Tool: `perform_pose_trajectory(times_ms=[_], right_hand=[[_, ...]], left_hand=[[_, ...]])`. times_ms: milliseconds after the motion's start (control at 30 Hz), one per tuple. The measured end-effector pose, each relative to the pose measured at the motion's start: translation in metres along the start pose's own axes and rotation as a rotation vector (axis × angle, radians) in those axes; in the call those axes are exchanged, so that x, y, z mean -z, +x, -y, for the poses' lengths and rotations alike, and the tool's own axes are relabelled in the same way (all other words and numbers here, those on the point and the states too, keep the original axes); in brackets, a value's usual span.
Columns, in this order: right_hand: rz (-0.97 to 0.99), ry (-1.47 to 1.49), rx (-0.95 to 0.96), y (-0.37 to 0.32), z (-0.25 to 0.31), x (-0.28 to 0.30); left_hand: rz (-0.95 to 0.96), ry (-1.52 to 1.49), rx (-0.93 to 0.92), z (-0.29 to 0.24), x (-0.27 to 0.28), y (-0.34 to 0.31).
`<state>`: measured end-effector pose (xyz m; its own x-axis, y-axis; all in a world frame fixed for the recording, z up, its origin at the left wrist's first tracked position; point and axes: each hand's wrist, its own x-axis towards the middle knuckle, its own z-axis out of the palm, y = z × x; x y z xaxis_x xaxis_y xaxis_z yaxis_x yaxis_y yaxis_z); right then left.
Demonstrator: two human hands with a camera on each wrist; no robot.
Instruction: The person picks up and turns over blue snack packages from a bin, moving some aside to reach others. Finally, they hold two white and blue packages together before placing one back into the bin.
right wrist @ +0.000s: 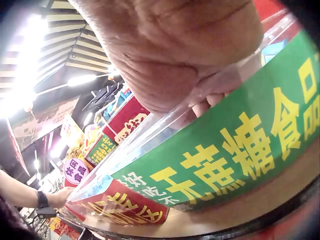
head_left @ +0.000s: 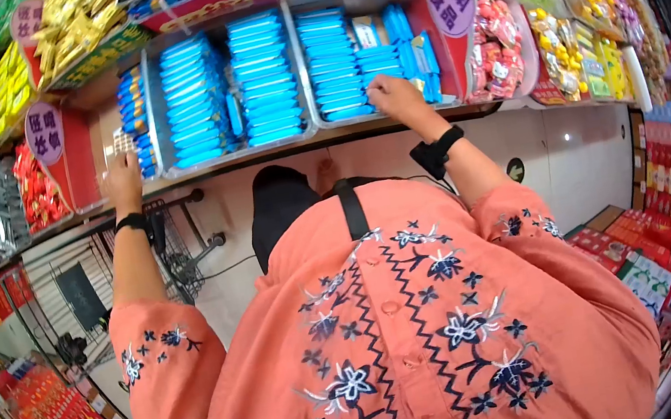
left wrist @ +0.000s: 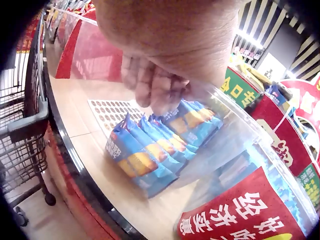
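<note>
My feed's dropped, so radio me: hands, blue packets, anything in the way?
Left hand by leftmost blue packets, grip unclear. Right hand at right bin's blue packets, grip unclear. Green-signed bin front partly screens it from the wrist camera.

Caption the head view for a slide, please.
Left hand near a few blue packets, right hand at fuller rows of them, shopping cart lower left.

A coral buttoned shirt [head_left: 392, 327] with navy and white floral embroidery [head_left: 351, 385] is worn with black wristbands [head_left: 132, 222].
</note>
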<state>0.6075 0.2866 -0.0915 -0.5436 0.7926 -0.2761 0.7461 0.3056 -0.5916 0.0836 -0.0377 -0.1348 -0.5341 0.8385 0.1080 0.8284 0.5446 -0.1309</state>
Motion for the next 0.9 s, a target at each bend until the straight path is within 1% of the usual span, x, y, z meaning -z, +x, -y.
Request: perform_pose_trajectory(times_ms=[67,167,267,300,400,433,533,567,667,700,767,800,900], right_hand=[[-0.008,-0.008,0.004,-0.001,-0.001,0.0],[-0.011,-0.007,0.012,-0.006,0.005,0.003],[0.007,-0.043,-0.036,-0.007,0.009,0.003],[-0.001,-0.033,-0.035,-0.008,0.011,0.004],[-0.017,0.012,-0.011,-0.01,0.01,0.006],[-0.012,0.01,-0.01,-0.01,0.01,0.007],[0.003,0.007,-0.011,-0.011,0.013,0.009],[0.007,0.006,-0.019,-0.011,0.014,0.01],[0.013,0.017,-0.02,-0.01,0.011,0.008],[0.016,0.023,-0.016,-0.008,0.007,0.006],[0.032,0.082,-0.037,-0.004,0.0,0.004],[0.041,0.113,-0.047,-0.001,-0.003,0.002],[0.097,0.325,-0.058,0.013,-0.011,0.009]], left_hand=[[0.023,0.02,-0.014,-0.001,0.004,-0.001],[0.006,-0.088,0.001,0.0,0.007,0.001],[0.079,-0.184,0.102,-0.003,0.01,0.002],[0.121,-0.266,0.126,-0.013,0.028,0.002],[0.206,-0.288,0.298,-0.024,0.043,0.007],[0.219,-0.343,0.335,-0.03,0.05,0.006],[0.218,-0.352,0.396,-0.037,0.058,0.006],[0.211,-0.359,0.394,-0.039,0.06,0.006],[0.108,-0.282,0.27,-0.018,0.029,0.004],[0.123,-0.287,0.284,-0.02,0.03,0.004],[0.153,-0.297,0.313,-0.023,0.035,0.005],[0.147,-0.281,0.275,-0.019,0.03,0.005],[0.11,-0.229,0.186,-0.005,0.013,0.005]])
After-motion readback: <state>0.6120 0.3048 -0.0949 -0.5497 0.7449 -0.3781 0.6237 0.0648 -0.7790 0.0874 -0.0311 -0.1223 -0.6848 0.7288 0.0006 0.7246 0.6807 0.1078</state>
